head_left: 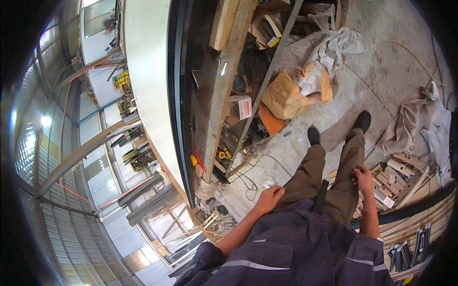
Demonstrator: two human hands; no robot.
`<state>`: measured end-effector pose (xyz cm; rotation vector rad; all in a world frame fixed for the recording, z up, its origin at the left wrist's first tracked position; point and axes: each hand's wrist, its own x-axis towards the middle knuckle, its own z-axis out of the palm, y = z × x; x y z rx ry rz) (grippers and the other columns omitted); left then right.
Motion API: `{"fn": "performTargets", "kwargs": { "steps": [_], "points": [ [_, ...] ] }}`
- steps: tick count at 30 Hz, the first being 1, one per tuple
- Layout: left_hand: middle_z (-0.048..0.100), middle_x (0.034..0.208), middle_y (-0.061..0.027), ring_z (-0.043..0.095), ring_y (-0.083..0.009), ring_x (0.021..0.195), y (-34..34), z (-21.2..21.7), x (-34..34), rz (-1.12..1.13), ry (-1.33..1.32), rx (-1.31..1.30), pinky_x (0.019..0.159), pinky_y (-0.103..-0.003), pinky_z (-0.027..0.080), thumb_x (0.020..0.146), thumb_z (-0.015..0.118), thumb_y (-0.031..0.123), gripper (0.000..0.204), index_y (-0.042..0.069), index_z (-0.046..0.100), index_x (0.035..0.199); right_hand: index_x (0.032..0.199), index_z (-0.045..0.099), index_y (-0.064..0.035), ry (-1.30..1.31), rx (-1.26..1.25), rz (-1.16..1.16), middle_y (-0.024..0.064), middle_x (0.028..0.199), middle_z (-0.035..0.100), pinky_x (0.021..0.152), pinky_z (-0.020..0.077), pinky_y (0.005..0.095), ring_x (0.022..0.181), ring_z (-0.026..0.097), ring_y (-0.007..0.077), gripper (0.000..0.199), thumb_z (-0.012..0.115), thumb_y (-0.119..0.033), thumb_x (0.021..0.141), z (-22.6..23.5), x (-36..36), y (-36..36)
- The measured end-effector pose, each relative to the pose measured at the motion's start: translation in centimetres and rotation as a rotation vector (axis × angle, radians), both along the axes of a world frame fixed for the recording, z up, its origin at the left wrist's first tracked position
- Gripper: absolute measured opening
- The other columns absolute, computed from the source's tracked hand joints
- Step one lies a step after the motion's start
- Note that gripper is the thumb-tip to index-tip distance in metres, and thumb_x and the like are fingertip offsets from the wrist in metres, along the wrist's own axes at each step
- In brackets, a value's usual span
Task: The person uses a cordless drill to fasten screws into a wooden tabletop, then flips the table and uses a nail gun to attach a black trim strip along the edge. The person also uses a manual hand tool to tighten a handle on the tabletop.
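Note:
My left hand (271, 198) hangs beside my left thigh, its fingers curled in and pressed together. No object shows in it. Lower than my right hip line, my right hand (362, 177) hangs beside the right leg, its fingers loosely bent and a little apart, with nothing in them. Both hands are close to my brown trousers (305, 174). A dark strap (321, 195) hangs down between my legs. To the left of my left hand, a thin dark cable (250, 183) lies looped on the concrete floor.
At left stands a bench with a large white panel (148, 57) and a dark edge. Ahead are shelves with boxes and tools, and a torn brown paper sack (285, 95). Wood offcuts (393, 181) and a crumpled cloth (410, 119) lie at right.

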<state>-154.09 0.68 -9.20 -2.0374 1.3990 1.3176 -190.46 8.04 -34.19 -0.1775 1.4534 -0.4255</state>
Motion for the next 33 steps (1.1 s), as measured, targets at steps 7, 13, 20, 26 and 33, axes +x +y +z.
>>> {"fn": "performTargets", "kwargs": {
  "steps": [7, 13, 20, 26, 33],
  "points": [
    [0.074, 0.101, -0.0177, 0.072, -0.0273, 0.093, -0.1, 0.6, 1.3, 0.164, 0.040, 0.049, 0.084, -0.036, 0.055, 0.100, 0.064, 0.033, 0.036, 0.002, 0.070, 0.116, 0.132, 0.058, 0.0116, 0.126, -0.103, 0.175, 0.0151, 0.089, 0.071, 0.052, 0.0497, 0.0326, 0.058, 0.063, 0.0177, 0.046, 0.056, -0.014, 0.093, -4.1, -1.0, 4.1],
    [0.074, 0.095, -0.0142, 0.072, -0.0195, 0.088, 0.0, -0.1, 4.8, 0.123, 0.062, 0.043, 0.082, -0.033, 0.054, 0.102, 0.061, 0.034, 0.038, 0.000, 0.069, 0.117, 0.129, 0.058, 0.0136, 0.106, 0.004, 0.036, 0.0167, 0.088, 0.072, 0.053, 0.0503, 0.0328, 0.059, 0.064, 0.0188, 0.045, 0.056, -0.010, 0.092, 0.0, 0.3, 1.8],
    [0.073, 0.097, -0.0146, 0.071, -0.0217, 0.088, -2.2, 0.7, 7.5, 0.099, -0.010, -0.207, 0.080, -0.035, 0.055, 0.101, 0.064, 0.024, 0.028, 0.000, 0.069, 0.115, 0.118, 0.065, 0.0117, 0.232, -0.175, 0.137, 0.0141, 0.090, 0.072, 0.063, 0.0525, 0.0375, 0.067, 0.067, 0.0194, 0.036, 0.059, -0.012, 0.092, -3.0, 7.2, 3.1],
    [0.071, 0.104, -0.0143, 0.067, -0.0233, 0.090, -14.5, 4.9, 4.5, 0.032, -0.155, -0.798, 0.081, -0.035, 0.053, 0.100, 0.062, 0.013, 0.021, -0.002, 0.069, 0.112, 0.090, 0.064, 0.0039, 0.024, -0.055, -0.052, 0.0103, 0.076, 0.066, 0.056, 0.0495, 0.0363, 0.060, 0.063, 0.0199, 0.015, 0.058, -0.010, 0.091, -0.6, 11.2, 0.8],
    [0.062, 0.127, -0.0212, 0.062, -0.0298, 0.112, -26.0, 5.6, 1.4, -0.244, -0.242, -1.131, 0.097, -0.040, 0.049, 0.102, 0.058, 0.015, 0.035, -0.003, 0.059, 0.133, 0.111, 0.062, 0.0061, -0.139, 0.019, -0.321, 0.0104, 0.081, 0.070, 0.053, 0.0515, 0.0316, 0.060, 0.065, 0.0178, 0.023, 0.056, -0.010, 0.095, -1.0, 9.4, 2.1]
  ]
}}
